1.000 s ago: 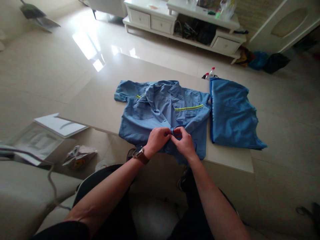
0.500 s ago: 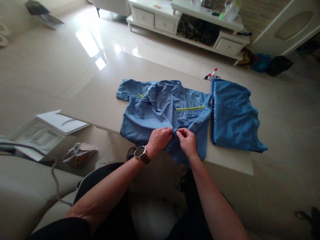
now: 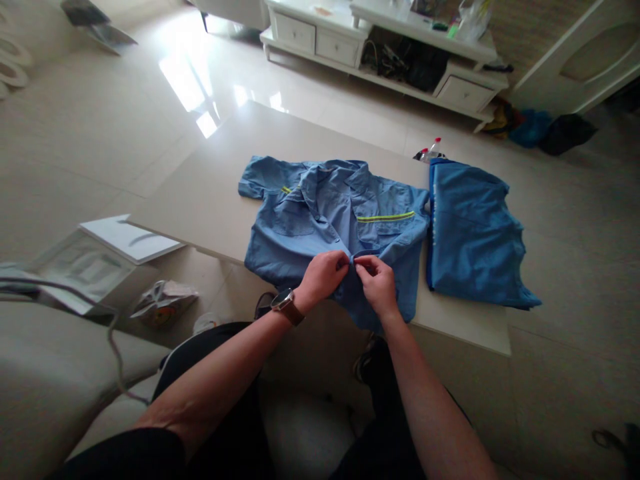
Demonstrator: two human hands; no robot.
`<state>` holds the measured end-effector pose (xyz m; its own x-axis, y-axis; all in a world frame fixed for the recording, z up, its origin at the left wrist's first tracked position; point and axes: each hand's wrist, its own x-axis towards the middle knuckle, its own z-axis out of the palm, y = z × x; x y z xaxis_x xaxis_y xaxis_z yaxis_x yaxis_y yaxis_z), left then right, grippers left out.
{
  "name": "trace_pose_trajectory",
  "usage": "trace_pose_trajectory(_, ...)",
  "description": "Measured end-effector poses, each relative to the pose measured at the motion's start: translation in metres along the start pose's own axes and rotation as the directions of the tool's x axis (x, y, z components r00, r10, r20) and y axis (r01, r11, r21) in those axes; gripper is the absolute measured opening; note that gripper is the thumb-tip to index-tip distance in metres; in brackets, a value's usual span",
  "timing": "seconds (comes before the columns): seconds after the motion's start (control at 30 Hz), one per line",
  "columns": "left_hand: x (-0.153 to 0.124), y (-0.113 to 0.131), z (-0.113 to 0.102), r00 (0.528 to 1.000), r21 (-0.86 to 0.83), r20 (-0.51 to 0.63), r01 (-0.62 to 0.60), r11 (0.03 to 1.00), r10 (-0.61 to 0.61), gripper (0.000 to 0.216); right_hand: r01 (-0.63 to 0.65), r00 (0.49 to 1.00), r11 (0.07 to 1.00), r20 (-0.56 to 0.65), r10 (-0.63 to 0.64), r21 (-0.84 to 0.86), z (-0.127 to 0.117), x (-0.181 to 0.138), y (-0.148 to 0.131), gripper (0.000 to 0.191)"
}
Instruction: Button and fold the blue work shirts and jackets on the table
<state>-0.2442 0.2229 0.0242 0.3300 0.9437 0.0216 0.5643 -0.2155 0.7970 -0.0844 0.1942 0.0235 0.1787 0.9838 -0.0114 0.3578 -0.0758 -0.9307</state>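
A light blue short-sleeved shirt (image 3: 290, 217) lies face up with its collar pointing away from me and its front parted at the top. Yellow-green stripes run across its chest, and its lower hem hangs over the near table edge. My left hand (image 3: 327, 272), with a watch at the wrist, pinches one front edge of the shirt. Close beside it, my right hand (image 3: 376, 283) pinches the other edge, fingertips nearly touching the left ones. Whatever small part sits between the fingertips is hidden.
The shirt rests on a pale table (image 3: 210, 200). Folded blue clothes (image 3: 475, 233) are stacked at its right end, with red-capped bottles (image 3: 435, 148) behind. A white box (image 3: 107, 260) and a plastic bag (image 3: 165, 303) stand left on the floor. A white cabinet (image 3: 340, 47) is beyond.
The whole view has shifted slightly, so everything appears a little farther right. Both hands keep their pinch on the shirt front, with only slight finger movement.
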Motion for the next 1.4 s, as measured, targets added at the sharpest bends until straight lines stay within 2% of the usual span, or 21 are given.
trace_pose_trajectory(0.13,0.002,-0.001,0.002,0.999,-0.238,-0.02,0.03,0.971,-0.035,0.014,0.026,1.0,1.0,-0.004,-0.026,0.008,0.0,0.0,0.001,0.013)
trace_pose_trajectory(0.27,0.002,0.001,0.0,0.996,-0.356,0.014,0.084,0.931,-0.084,0.012,0.056,0.998,0.998,0.009,-0.056,-0.039,-0.001,-0.001,-0.004,0.011)
trace_pose_trajectory(0.43,0.004,-0.006,0.004,0.987,-0.481,0.024,0.151,0.864,-0.159,0.023,0.13,0.991,0.985,0.028,-0.127,-0.11,0.0,-0.002,-0.008,0.01)
trace_pose_trajectory(0.6,0.009,-0.015,0.014,0.973,-0.65,0.057,0.205,0.732,-0.222,0.023,0.13,0.991,0.986,-0.014,-0.132,-0.101,0.0,-0.001,-0.006,0.012)
trace_pose_trajectory(0.7,0.01,-0.016,0.017,0.96,-0.742,0.032,0.209,0.637,-0.278,0.024,0.158,0.987,0.982,-0.014,-0.16,-0.101,0.0,0.0,-0.004,0.011)
trace_pose_trajectory(0.9,0.009,-0.01,0.017,0.95,-0.813,0.014,0.193,0.55,-0.312,0.031,0.114,0.993,0.988,-0.015,-0.116,-0.1,-0.001,0.0,-0.004,0.01)
trace_pose_trajectory(1.1,0.004,-0.005,0.016,0.954,-0.826,-0.004,0.166,0.539,-0.3,0.038,0.292,0.956,0.908,0.071,-0.284,-0.301,-0.003,-0.002,-0.009,0.016)
trace_pose_trajectory(1.2,0.004,-0.005,0.017,0.953,-0.833,-0.01,0.159,0.53,-0.302,0.037,0.335,0.942,0.877,0.097,-0.321,-0.345,-0.004,-0.003,-0.009,0.016)
trace_pose_trajectory(1.3,0.004,-0.005,0.019,0.956,-0.843,-0.026,0.136,0.52,-0.292,0.039,0.327,0.945,0.876,0.098,-0.313,-0.356,-0.004,-0.003,-0.008,0.017)
trace_pose_trajectory(1.4,0.005,-0.004,0.021,0.963,-0.852,-0.029,0.116,0.51,-0.268,0.041,0.239,0.971,0.92,0.05,-0.235,-0.311,-0.003,-0.001,-0.007,0.018)
